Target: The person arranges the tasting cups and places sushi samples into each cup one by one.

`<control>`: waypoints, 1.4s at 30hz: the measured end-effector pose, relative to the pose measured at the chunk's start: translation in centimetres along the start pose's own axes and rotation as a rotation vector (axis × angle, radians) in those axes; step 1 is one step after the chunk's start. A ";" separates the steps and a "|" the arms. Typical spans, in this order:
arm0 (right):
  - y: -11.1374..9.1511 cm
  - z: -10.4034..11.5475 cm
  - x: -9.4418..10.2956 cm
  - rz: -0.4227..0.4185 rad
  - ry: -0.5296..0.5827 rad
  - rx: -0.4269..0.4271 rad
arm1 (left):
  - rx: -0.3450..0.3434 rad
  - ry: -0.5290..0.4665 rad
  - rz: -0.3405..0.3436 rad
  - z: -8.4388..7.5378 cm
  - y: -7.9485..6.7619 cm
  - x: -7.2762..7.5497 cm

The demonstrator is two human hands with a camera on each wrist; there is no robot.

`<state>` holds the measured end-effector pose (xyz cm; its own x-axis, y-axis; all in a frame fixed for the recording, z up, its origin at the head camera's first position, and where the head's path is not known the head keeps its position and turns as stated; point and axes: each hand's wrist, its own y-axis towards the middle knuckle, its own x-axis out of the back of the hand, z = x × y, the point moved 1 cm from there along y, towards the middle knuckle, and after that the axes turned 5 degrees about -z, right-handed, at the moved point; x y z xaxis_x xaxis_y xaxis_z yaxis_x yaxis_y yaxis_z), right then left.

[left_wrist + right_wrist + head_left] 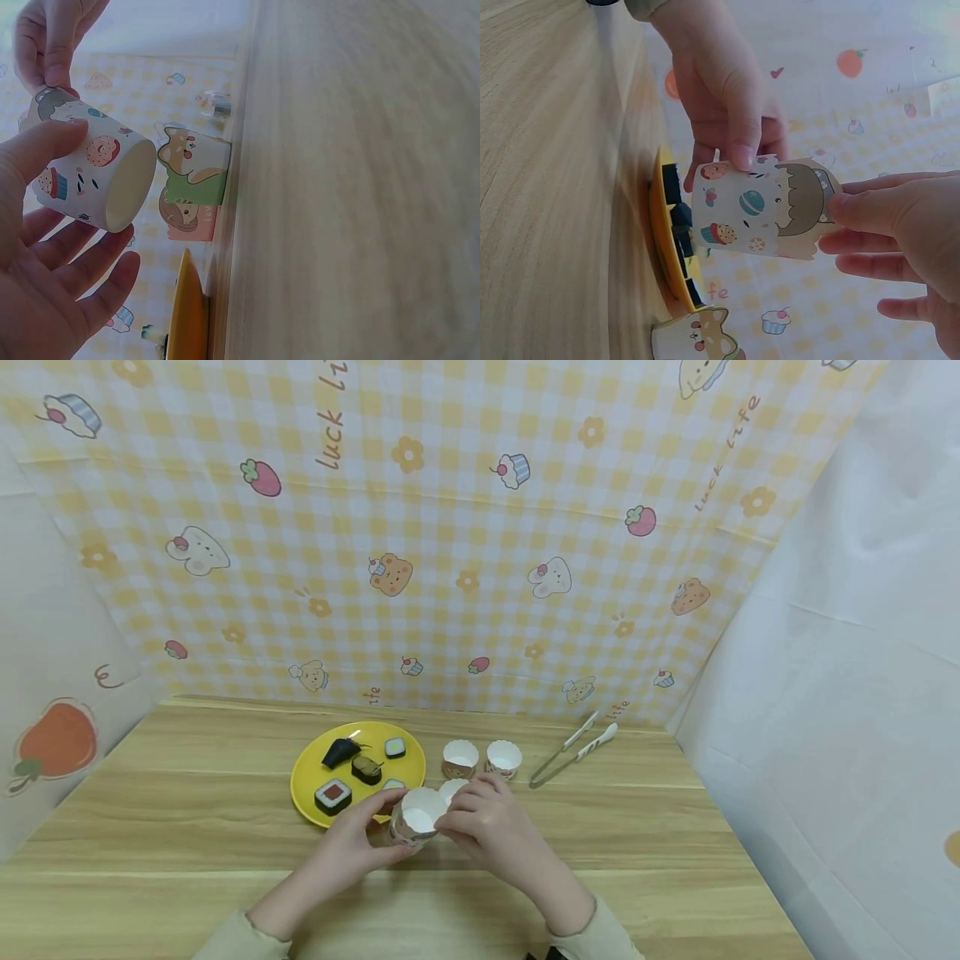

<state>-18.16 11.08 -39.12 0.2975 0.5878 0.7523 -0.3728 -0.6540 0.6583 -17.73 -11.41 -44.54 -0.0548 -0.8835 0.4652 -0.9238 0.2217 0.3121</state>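
Note:
In front of me, my left hand (360, 839) holds a white paper baking cup (731, 206) printed with doughnuts and cupcakes, its thumb on one side and fingers on the other. Nested in it is a second baking cup (801, 210) with a brown-haired figure, partly sticking out. My right hand (491, 822) pinches this second cup near its rim, thumb against the print. The pair is tipped sideways above the table. Behind the right hand another baking cup (451, 788) is partly hidden.
Left of the hands lies a yellow plate (306, 777) with several toy sushi pieces (333, 795). Two baking cups, one on the left (460, 760) and one on the right (504, 759), stand farther back. Metal tongs (573, 750) with white tips lie to their right. A checked cloth (450, 527) hangs behind.

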 end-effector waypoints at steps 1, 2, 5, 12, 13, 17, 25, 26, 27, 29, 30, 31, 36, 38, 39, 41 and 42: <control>0.0 0.0 0.1 0.000 0.001 0.000 | 0.002 0.000 -0.001 0.0 0.0 0.0; 0.0 0.0 0.1 0.000 -0.001 0.002 | 0.002 0.000 -0.002 0.1 0.0 0.0; 0.0 0.0 0.3 0.002 0.004 -0.004 | -0.002 0.001 -0.003 0.2 0.0 -0.1; 0.0 0.0 0.6 -0.005 0.001 -0.014 | -0.008 0.005 -0.001 0.2 -0.1 -0.2; 0.0 -0.1 0.6 -0.007 0.002 -0.016 | -0.006 0.006 0.000 0.2 0.0 -0.2; 0.0 -0.2 0.8 -0.024 0.004 -0.015 | 0.005 0.010 0.003 0.1 0.0 -0.2; 0.1 -0.2 1.4 -0.030 0.005 -0.018 | 0.004 0.007 0.001 0.1 0.0 -0.1; 0.2 -0.2 1.5 -0.033 0.003 -0.017 | 0.005 0.008 0.000 0.1 0.0 -0.1; 0.2 -0.3 1.6 -0.036 0.000 -0.016 | 0.004 0.010 0.000 0.0 0.0 0.0; 0.2 -0.3 1.7 -0.045 0.001 -0.013 | 0.005 0.016 -0.001 0.0 0.0 0.0; 0.2 -0.4 1.8 -0.051 -0.002 -0.009 | 0.001 0.017 0.000 0.0 0.0 0.0; 0.2 -0.4 1.9 -0.053 0.001 -0.011 | 0.005 0.018 -0.001 0.0 0.0 0.0; 0.1 -0.9 2.5 -0.063 -0.010 -0.040 | 0.009 0.018 0.002 0.0 0.0 0.0; 0.0 -1.2 2.7 -0.071 -0.013 -0.052 | 0.011 0.016 0.002 0.1 0.0 0.0; 0.0 -1.3 2.9 -0.075 -0.015 -0.056 | 0.009 0.013 0.002 0.1 0.0 0.0; -0.1 -1.5 3.2 -0.084 -0.022 -0.062 | 0.004 0.013 0.001 0.1 0.0 0.0; -0.1 -1.7 3.3 -0.087 -0.028 -0.065 | 0.000 0.014 0.000 0.1 0.0 0.0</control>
<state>-18.60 13.88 -36.72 0.3556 0.6266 0.6934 -0.4004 -0.5683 0.7189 -17.79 -11.50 -44.62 -0.0497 -0.8777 0.4767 -0.9239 0.2217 0.3117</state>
